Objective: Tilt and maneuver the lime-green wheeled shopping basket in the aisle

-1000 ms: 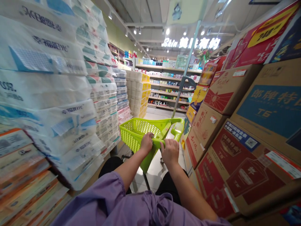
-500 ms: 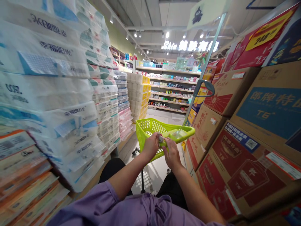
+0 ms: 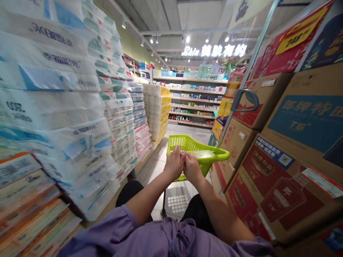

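In the head view, my left hand (image 3: 173,166) and my right hand (image 3: 192,168) meet in front of my body, with their fingers curled in and touching. Whatever is between the fingers, if anything, is hidden. Just beyond them stands a lime-green shopping cart (image 3: 189,140) with a perforated basket. Its looped handle (image 3: 223,155) extends to the right, and a clear panel (image 3: 203,154) lies on its top. Both hands overlap the near edge of the cart in the picture; I cannot tell whether they touch it.
Wrapped tissue packs (image 3: 80,103) are stacked high on the left, with yellow-sided packs (image 3: 158,107) farther on. Cardboard cartons (image 3: 289,192) line the right side. A metal pole (image 3: 249,73) with a grey handle (image 3: 245,100) leans there. Stocked shelves (image 3: 197,91) cross the aisle's far end.
My hands have come together, and the small pale thing seen at my left fingers is now hidden. The cart has shifted right in view, and the pole appears farther right.
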A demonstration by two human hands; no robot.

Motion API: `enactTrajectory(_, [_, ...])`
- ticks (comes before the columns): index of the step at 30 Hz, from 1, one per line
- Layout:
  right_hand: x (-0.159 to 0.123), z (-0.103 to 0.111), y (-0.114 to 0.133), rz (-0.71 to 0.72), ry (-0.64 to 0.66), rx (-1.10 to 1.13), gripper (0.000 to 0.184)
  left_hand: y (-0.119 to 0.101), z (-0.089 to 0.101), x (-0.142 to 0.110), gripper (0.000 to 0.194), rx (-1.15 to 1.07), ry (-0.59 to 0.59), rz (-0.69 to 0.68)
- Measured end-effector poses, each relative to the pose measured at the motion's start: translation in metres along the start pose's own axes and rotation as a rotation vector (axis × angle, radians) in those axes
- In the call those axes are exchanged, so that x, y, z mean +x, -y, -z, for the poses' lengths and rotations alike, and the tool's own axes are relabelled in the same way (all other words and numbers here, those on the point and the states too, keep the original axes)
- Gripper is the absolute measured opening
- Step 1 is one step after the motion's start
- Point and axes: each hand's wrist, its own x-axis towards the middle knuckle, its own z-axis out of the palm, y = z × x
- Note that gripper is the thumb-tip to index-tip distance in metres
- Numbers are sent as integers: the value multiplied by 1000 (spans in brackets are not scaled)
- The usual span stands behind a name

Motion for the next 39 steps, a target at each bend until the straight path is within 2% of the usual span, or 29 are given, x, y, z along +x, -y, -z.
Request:
enactTrajectory(3, [6, 13, -8, -89, -37, -154, 30, 7, 1, -5, 54, 222, 66, -109])
enactTrajectory(6, [1, 22, -23, -114, -125, -228, 30, 11, -1, -7, 53, 382, 119, -145])
enactTrajectory(9, [-10, 25, -38, -160, -243, -234, 32, 13, -3, -6, 39, 444, 101, -164])
enactTrajectory(12, [-18, 24, -43, -213, -288, -244, 34, 10, -2, -3, 39, 447, 74, -171])
enactTrajectory(15, [-17, 20, -30, -214, -241, -281, 34, 3, 4, 2, 40, 518, 94, -120])
enactTrajectory(18, [-9, 12, -7, -169, -169, -293, 35, 0, 10, 7, 38, 601, 168, -67])
enactTrajectory(20, [-2, 5, 9, -127, -118, -285, 33, 2, 14, 9, 37, 615, 192, -65])
enactTrajectory(23, [8, -2, 23, -65, -50, -270, 32, 15, 21, 9, 40, 624, 152, -68])
enactTrajectory(27, [8, 5, 16, -78, -34, -248, 30, 35, 33, 7, 41, 643, 59, -37])
enactTrajectory(32, [-4, 15, -6, -241, -168, -266, 32, 46, 41, 2, 43, 652, 4, 7])
enactTrajectory(35, [-1, 2, 7, -245, -175, -271, 32, 46, 40, -1, 45, 673, -31, 7])
enactTrajectory(39, [11, -19, 37, -54, -54, -209, 32, 48, 37, -2, 42, 650, -7, -64])
